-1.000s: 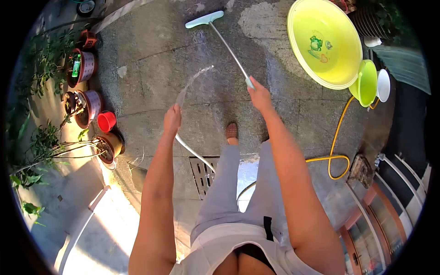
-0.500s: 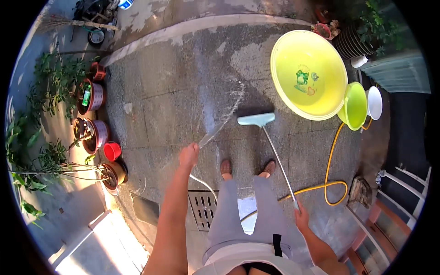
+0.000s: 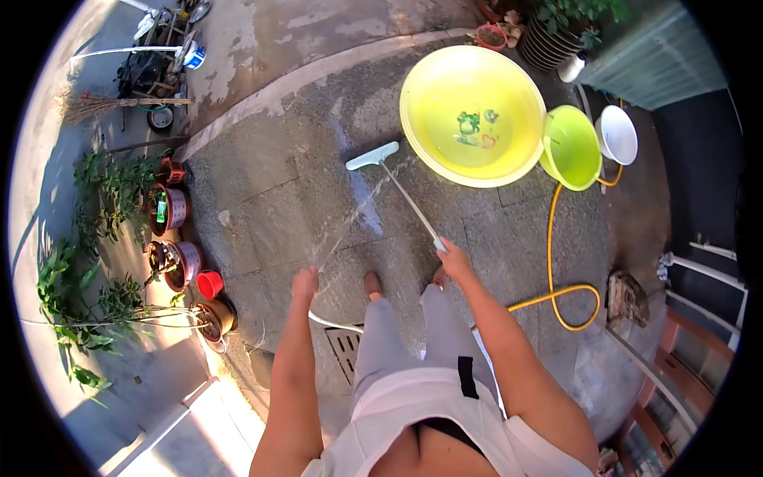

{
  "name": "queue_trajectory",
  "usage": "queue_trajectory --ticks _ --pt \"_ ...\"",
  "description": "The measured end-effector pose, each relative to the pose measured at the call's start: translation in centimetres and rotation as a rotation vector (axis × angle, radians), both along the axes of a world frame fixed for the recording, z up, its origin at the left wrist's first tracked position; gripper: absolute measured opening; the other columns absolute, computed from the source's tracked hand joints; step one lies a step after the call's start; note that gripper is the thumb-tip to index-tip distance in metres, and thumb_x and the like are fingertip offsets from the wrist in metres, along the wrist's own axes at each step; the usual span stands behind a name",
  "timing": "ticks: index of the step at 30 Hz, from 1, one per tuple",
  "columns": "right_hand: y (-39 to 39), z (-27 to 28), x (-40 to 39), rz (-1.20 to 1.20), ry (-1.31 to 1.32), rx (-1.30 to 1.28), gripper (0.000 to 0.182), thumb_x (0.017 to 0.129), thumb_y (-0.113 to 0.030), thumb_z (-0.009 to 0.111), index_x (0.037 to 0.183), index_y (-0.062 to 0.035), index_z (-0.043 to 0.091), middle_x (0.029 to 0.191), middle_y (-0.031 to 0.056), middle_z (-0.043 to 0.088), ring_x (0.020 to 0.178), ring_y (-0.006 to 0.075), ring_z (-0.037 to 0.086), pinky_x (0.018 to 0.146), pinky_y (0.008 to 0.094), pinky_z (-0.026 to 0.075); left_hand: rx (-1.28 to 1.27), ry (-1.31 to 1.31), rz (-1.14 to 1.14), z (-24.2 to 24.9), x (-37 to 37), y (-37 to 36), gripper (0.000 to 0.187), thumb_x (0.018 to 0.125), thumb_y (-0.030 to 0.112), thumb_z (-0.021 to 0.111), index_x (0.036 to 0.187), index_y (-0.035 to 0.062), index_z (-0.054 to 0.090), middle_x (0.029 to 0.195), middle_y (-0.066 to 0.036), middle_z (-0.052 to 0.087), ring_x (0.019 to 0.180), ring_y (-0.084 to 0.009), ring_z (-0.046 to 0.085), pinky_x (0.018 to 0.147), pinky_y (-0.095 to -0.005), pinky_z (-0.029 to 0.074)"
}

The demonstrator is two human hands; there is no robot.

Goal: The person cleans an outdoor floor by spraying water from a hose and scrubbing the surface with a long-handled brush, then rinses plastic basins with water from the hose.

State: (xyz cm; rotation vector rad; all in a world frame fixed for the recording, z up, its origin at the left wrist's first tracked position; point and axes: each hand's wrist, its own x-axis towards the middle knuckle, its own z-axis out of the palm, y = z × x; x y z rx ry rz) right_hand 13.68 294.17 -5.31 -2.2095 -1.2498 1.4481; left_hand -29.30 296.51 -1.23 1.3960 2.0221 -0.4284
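Note:
My left hand is closed around the end of a white hose; a thin stream of water sprays forward and right from it over the wet paving. My right hand grips the upper end of a long-handled floor brush. The brush's wide pale-blue head is on the ground ahead, just left of a big yellow basin; its underside is hidden. A slotted drain cover lies left of my legs, under the hose.
Beside the basin stand a lime-green bucket and a white bucket. A yellow hose loops along the right. Potted plants and a small red pot line the left wall. A straw broom lies at the far left.
My right hand has moved forward and left, pushing the brush head farther ahead and leftward. My left hand has shifted slightly left and back, still spraying. The camera view has turned slightly.

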Motion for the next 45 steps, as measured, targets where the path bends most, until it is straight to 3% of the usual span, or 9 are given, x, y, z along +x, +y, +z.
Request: queue_trajectory --ticks 13,20,23,27,29,32,35,39,45 --pt "-26.9 8.5 20.3 -0.031 -0.217 -0.187 0.043 0.085 -0.027 0.061 0.126 -0.0209 0.055 0.112 0.0147 0.063 0.099 0.0344 0.061 0.083 0.0417 0.049 0.020 -0.007 -0.047 1.9 4.9 0.2 0.042 0.089 0.030 0.035 0.098 -0.0008 0.061 0.093 -0.028 0.062 0.087 -0.0412 0.061 0.074 -0.0478 0.047" --pt "-15.0 4.5 12.8 -0.145 -0.091 -0.153 0.043 0.082 -0.034 0.059 0.124 -0.0245 0.057 0.109 0.0136 0.064 0.098 0.0334 0.061 0.082 0.0423 0.050 -0.085 -0.321 0.774 6.2 8.4 3.6 0.030 0.085 0.030 0.041 0.074 0.0038 0.050 0.047 -0.007 0.039 0.035 -0.0215 0.037 0.037 -0.0376 0.028" --pt "-8.5 3.8 8.6 -0.241 -0.018 0.050 0.027 0.083 -0.027 0.055 0.106 -0.0165 0.063 0.096 0.0153 0.066 0.090 0.0345 0.063 0.074 0.0474 0.049 -0.024 -0.277 0.716 7.8 11.1 4.5 0.032 0.086 0.036 0.040 0.073 0.0073 0.046 0.047 -0.002 0.034 0.035 -0.0169 0.030 0.036 -0.0337 0.024" --pt "0.2 8.5 5.9 -0.196 0.355 -0.250 0.044 0.082 -0.024 0.059 0.124 -0.0091 0.056 0.094 0.0187 0.066 0.086 0.0343 0.064 0.073 0.0423 0.051 -0.019 -0.292 0.718 7.1 12.4 6.0 0.035 0.088 0.038 0.037 0.076 0.0067 0.046 0.046 -0.003 0.035 0.034 -0.0172 0.031 0.035 -0.0331 0.024" --pt "0.9 4.9 3.6 0.175 0.155 0.040 0.050 0.081 -0.025 0.062 0.127 -0.0073 0.050 0.083 0.0179 0.064 0.078 0.0344 0.064 0.065 0.0439 0.051 0.001 -0.285 0.708 6.5 13.4 6.7 0.036 0.088 0.039 0.036 0.076 0.0067 0.047 0.046 -0.004 0.034 0.034 -0.0169 0.032 0.035 -0.0322 0.024" --pt "0.7 4.9 2.2 0.148 0.482 -0.245 0.057 0.079 -0.028 0.064 0.127 -0.0057 0.043 0.082 0.0220 0.063 0.076 0.0367 0.064 0.066 0.0445 0.051 -0.017 -0.286 0.710 5.3 13.7 7.8 0.035 0.089 0.038 0.037 0.077 0.0065 0.048 0.046 -0.004 0.035 0.034 -0.0170 0.033 0.035 -0.0323 0.026" --pt "-0.1 9.2 3.5 0.299 0.409 -0.362 0.059 0.080 -0.028 0.064 0.126 -0.0029 0.037 0.084 0.0247 0.063 0.079 0.0375 0.064 0.070 0.0463 0.050 -0.087 -0.275 0.820 1.8 12.0 9.2 0.035 0.089 0.037 0.036 0.078 0.0061 0.049 0.047 -0.004 0.037 0.034 -0.0176 0.034 0.034 -0.0333 0.028" --pt "-3.8 2.6 2.1 0.657 0.237 -0.423 0.068 0.083 -0.027 0.061 0.134 -0.0015 0.025 0.082 0.0201 0.065 0.064 0.0299 0.066 0.051 0.0402 0.052 -0.043 -0.304 0.738 -0.3 12.6 11.6 0.033 0.090 0.033 0.036 0.079 0.0053 0.049 0.049 -0.005 0.040 0.035 -0.0176 0.034 0.034 -0.0331 0.028" --pt "5.3 3.8 6.8 0.557 0.682 -0.719 0.033 0.087 -0.032 0.058 0.103 -0.0029 0.057 0.071 0.0102 0.065 0.061 0.0168 0.064 0.049 0.0302 0.051 -0.044 -0.365 0.720 0.5 16.4 13.9 0.029 0.090 0.028 0.036 0.081 0.0043 0.049 0.050 -0.004 0.039 0.036 -0.0155 0.034 0.034 -0.0307 0.027"
